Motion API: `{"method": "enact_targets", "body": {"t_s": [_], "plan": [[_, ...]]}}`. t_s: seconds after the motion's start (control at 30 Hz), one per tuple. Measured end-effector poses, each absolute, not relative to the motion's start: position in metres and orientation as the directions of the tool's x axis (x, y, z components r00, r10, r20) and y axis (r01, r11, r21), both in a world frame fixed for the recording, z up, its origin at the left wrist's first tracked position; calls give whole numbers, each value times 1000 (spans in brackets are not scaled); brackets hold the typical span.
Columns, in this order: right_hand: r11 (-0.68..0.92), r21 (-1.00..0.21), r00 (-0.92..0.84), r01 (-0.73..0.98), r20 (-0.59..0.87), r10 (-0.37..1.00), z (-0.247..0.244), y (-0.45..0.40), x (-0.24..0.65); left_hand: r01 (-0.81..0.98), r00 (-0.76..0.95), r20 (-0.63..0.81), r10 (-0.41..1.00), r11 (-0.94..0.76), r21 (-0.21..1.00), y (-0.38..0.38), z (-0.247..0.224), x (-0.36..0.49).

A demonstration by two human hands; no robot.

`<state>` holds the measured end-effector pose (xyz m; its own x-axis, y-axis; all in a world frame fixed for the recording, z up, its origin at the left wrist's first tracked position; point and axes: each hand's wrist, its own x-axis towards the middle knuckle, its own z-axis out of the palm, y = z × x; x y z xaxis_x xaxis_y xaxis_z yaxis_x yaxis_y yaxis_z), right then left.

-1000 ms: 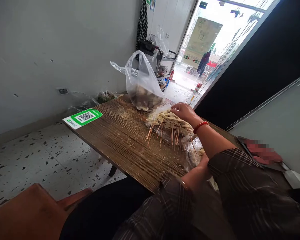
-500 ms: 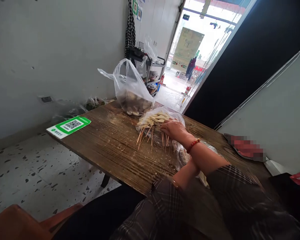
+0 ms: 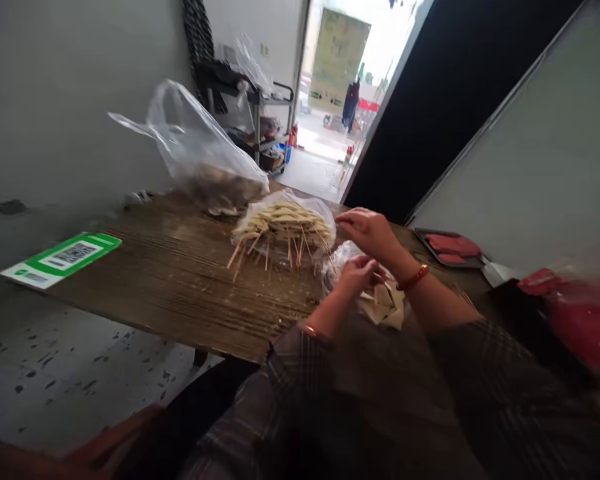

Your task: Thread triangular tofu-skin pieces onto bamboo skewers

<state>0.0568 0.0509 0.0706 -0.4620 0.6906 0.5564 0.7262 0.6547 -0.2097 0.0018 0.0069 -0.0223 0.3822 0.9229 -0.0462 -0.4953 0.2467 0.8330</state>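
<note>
The picture is blurred by motion. A pile of skewered pale food (image 3: 280, 223) lies on a clear plastic sheet on the wooden table (image 3: 180, 280), with the stick ends pointing toward me. My right hand (image 3: 373, 233), with a red bracelet on its wrist, hovers just right of the pile with its fingers loosely apart and nothing visible in them. My left hand (image 3: 357, 273) is curled above a small bag of pale flat pieces (image 3: 387, 303). The blur hides whether it grips one.
A clear plastic bag with dark contents (image 3: 200, 167) stands at the table's far side. A green QR-code card (image 3: 60, 257) lies at the left corner, and a dark tray with red items (image 3: 450, 247) at the right. A red object (image 3: 580, 320) is near right. An open doorway lies beyond.
My right hand has lifted off the skewer pile and drawn back to the right. My left hand has come up from the small bag toward it. The camera has swung right.
</note>
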Motion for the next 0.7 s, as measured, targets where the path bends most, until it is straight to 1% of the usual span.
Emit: {"method": "enact_targets", "body": {"t_s": [0.1,0.2,0.3,0.37,0.43,0.5,0.53,0.63,0.7], "plan": [[561,-263,-312,785,615,725,71,43,115,-469,373,-65,925,249,847,6,-18,-1],[429,-378,-113,820,629,769,56,27,175,-435,333,-66,941,216,874,6,-11,-2],[312,-510,71,802,599,798,23,8,229,-411,337,-55,940,199,889,6,-9,-1],[216,-595,199,774,554,808,-4,2,257,-397,345,-45,938,189,898,5,-9,-2],[117,-643,285,757,487,826,-27,1,273,-379,345,-36,938,175,909,6,-10,-8],[45,-627,296,778,428,854,-41,3,279,-360,330,-34,943,159,919,8,-11,-19],[36,-604,272,796,410,870,-44,4,278,-349,316,-34,948,150,925,8,-10,-25],[139,-567,140,812,420,897,-45,1,264,-317,274,-30,961,120,941,3,-9,-33],[220,-392,-29,893,439,898,-44,4,244,-312,287,-49,957,142,939,-7,-11,-25]]}}
